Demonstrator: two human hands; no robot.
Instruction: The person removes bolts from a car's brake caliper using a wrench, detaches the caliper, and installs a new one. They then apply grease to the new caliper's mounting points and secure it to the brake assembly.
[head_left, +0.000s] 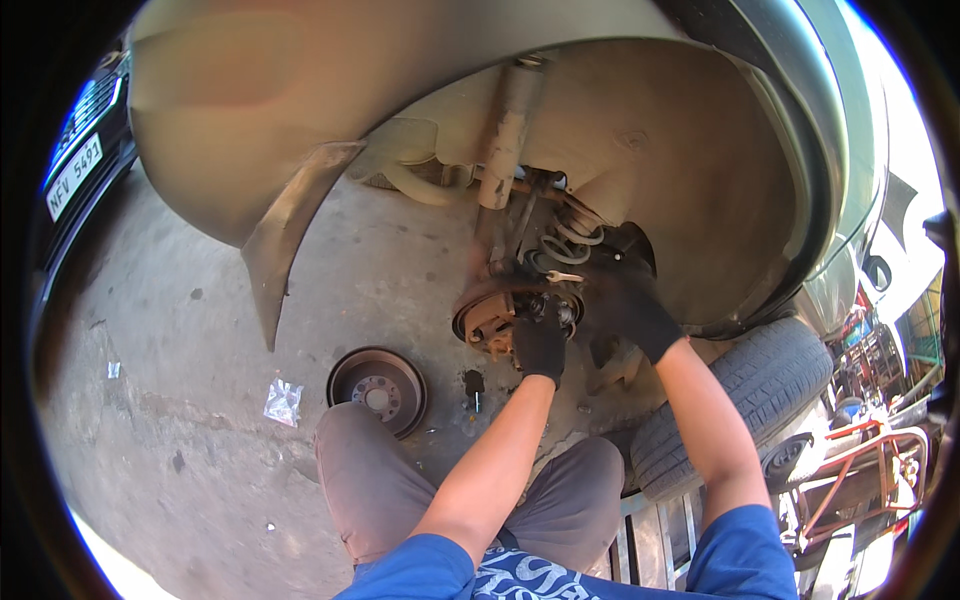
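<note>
A rusty drum brake assembly (490,325), with its drum off, sits at the wheel end under the raised fender. My left hand (540,345), in a black glove, reaches into its front side with bent fingers. What those fingertips pinch is hidden by the hand. Behind the backing plate is my right hand (628,300), also black-gloved, with its fingers closed and partly lost in shadow. A pale metal wrench (565,277) pokes out from that hand above the plate's edge. Just above the wrench, a coil spring (572,240) stands, and a rusty shock absorber (508,140) rises to the left.
The removed brake drum (340,385) lies on the concrete floor beside my left knee, near a clear plastic bag (283,402). A tire (740,400) lies at my right. The fender (270,110) arches overhead, with a hanging flap (290,235). Another car (85,180) stands far left.
</note>
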